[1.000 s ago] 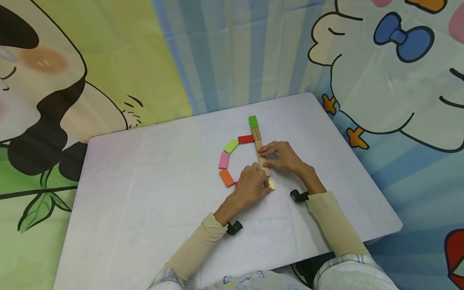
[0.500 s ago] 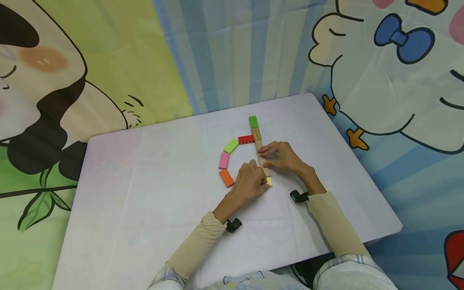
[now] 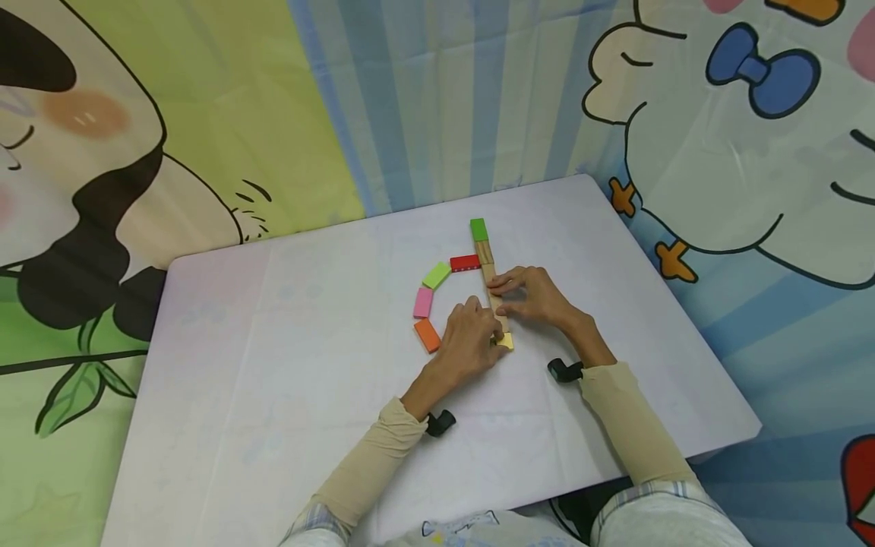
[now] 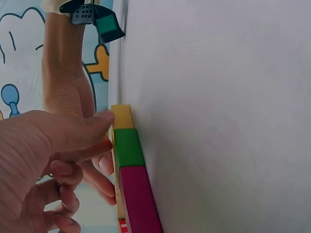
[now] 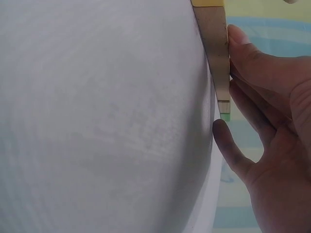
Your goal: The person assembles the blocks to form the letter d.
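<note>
My left hand pinches a yellow block at the near end of a row of plain wooden blocks. In the left wrist view its thumb meets that block's edge, beside a green block and a magenta block; the hand hides these two from the head view. My right hand rests its thumb and fingertips against the row's right side, fingers spread and fairly straight. A bright green block tops the row. Red, lime, pink and orange blocks curve out to its left.
The blocks lie flat on a white-covered table. A patterned cloth backdrop hangs behind the far edge and along the right side. Small black cameras sit at both wrists.
The yellow block has shifted slightly left and away from me, into line with the wooden row. My left hand has moved slightly with it; the right hand has stayed put.
</note>
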Demonstrator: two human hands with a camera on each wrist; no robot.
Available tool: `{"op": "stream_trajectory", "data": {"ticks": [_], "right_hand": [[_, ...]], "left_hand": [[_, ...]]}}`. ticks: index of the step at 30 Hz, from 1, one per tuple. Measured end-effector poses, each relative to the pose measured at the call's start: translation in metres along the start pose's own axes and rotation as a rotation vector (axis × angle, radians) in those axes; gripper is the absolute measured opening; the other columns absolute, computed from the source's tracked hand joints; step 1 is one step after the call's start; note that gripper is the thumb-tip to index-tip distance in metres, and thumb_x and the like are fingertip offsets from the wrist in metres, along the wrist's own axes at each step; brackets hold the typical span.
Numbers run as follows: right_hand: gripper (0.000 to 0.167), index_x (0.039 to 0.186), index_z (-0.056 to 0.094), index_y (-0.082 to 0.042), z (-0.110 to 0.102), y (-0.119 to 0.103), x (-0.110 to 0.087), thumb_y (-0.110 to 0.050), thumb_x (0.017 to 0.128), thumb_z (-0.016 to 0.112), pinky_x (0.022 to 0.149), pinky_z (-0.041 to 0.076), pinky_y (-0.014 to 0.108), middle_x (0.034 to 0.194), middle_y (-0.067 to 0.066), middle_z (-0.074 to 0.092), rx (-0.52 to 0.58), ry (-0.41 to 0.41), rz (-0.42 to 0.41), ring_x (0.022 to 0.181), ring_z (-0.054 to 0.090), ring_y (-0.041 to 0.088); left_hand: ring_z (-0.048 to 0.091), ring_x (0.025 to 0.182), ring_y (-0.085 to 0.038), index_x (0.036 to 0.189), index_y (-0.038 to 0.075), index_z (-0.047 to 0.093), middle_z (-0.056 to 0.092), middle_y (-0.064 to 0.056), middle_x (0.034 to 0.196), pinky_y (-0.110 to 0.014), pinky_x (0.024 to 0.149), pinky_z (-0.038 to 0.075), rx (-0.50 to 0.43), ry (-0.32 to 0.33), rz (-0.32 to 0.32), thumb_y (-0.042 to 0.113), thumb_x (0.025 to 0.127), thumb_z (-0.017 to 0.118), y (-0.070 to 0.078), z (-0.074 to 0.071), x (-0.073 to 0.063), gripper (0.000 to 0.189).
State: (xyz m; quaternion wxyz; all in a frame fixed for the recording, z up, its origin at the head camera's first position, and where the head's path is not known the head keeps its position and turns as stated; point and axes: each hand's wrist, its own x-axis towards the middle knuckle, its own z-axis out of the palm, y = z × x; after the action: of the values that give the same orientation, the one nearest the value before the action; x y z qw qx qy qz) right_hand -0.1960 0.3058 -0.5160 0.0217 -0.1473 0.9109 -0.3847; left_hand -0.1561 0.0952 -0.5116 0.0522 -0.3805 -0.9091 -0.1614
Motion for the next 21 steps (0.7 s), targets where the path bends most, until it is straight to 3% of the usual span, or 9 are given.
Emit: {"op": "stream_trajectory", "data": {"ticks": [7,12,21], "right_hand": [[0.041,0.119,0.083,-0.002,0.0,0.001,0.001,-0.006,0.081,0.096,0.119,0.047,0.056,0.133,0.01,0.079,0.003,-0.003,-0.005,0.133,0.068,0.034],[0.042,0.121,0.082,-0.003,-0.001,0.001,0.001,-0.008,0.081,0.096,0.121,0.045,0.057,0.135,0.009,0.079,0.001,-0.005,0.016,0.134,0.067,0.033],[0.042,0.121,0.082,-0.003,0.0,0.0,0.0,-0.008,0.082,0.096,0.123,0.043,0.058,0.135,0.01,0.079,0.025,-0.013,0.008,0.134,0.067,0.034]], "left_hand": [[0.05,0.092,-0.016,0.106,0.023,0.088,0.073,0.004,0.088,-0.031,0.079,0.039,0.013,-0.001,-0.045,0.052,0.081,0.095,-0.007,-0.013,-0.009,0.039],[0.051,0.095,-0.017,0.104,0.019,0.089,0.072,0.004,0.087,-0.033,0.081,0.04,0.0,-0.035,-0.074,0.043,0.079,0.098,-0.015,-0.015,-0.018,0.036],[0.052,0.093,-0.018,0.101,0.019,0.09,0.074,0.004,0.087,-0.034,0.079,0.038,0.01,-0.022,-0.075,0.044,0.08,0.098,-0.021,-0.009,-0.023,0.033]]}}
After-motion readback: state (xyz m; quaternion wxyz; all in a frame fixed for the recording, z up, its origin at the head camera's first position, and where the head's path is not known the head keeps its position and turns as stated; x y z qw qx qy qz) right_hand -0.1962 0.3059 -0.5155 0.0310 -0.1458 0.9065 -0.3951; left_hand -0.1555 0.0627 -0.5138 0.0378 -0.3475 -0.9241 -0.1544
